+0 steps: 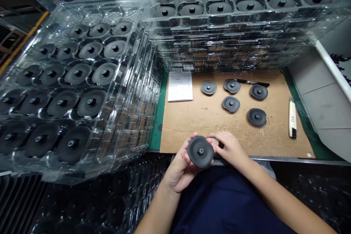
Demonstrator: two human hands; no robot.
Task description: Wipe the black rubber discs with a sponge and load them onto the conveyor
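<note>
I hold a black round rubber disc (200,151) with a small hub in its middle, just over the near edge of the table. My left hand (179,168) cups it from below and the left, fingers wrapped round its rim. My right hand (229,148) pinches its right edge. Several more black discs (231,104) lie loose on the brown cardboard sheet (192,124) beyond my hands.
A tall stack of clear plastic trays (82,80) filled with discs leans at the left. Another tray stack (236,25) stands at the back. A white paper slip (180,86), a black pen (252,82) and a white utility knife (292,118) lie on the cardboard.
</note>
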